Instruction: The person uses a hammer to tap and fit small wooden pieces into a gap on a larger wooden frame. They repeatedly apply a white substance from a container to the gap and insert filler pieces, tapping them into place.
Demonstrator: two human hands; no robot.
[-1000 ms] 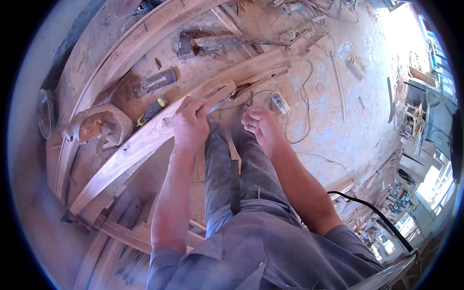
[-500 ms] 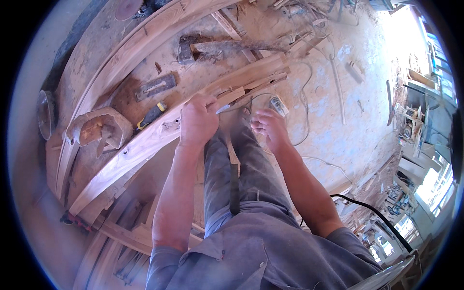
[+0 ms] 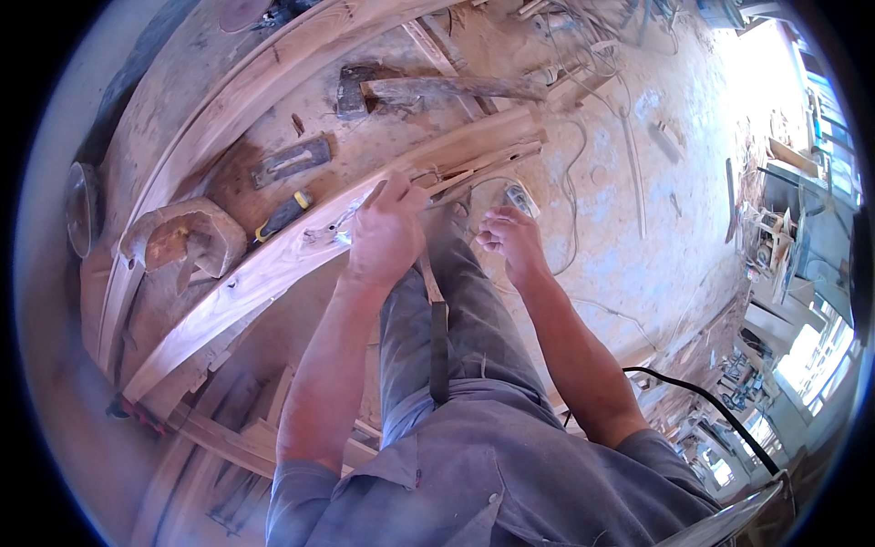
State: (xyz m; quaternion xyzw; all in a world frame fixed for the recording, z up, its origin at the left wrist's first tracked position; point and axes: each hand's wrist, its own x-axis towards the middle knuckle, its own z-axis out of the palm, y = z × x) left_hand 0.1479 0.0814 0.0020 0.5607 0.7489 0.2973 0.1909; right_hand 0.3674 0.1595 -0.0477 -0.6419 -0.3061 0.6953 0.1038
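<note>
My left hand [image 3: 387,232] is closed in a fist over a long curved wooden beam [image 3: 246,281]. A small dark tip sticks out above its fingers, and a thin pale wood strip [image 3: 453,182] lies right beside it; what the fist holds is mostly hidden. Off to the right, my right hand [image 3: 512,242] has its fingers curled in, and I cannot see anything in them. Just behind it stands a small container [image 3: 521,198], partly hidden. A narrow tool with a dark lower end [image 3: 439,351] lies along my trousers.
On the floor left of the beam are a black-and-yellow handled tool [image 3: 284,215], a cut-open tub [image 3: 187,242] and a flat rectangular tool [image 3: 292,162]. Farther off lies a wooden-handled hammer-like tool [image 3: 447,87]. Another curved beam [image 3: 196,128] runs along the left. A cable [image 3: 576,182] winds at right.
My left hand has shifted slightly right and turned, uncovering more of the beam. The dark tip now shows above its fingers. My right hand has barely moved.
</note>
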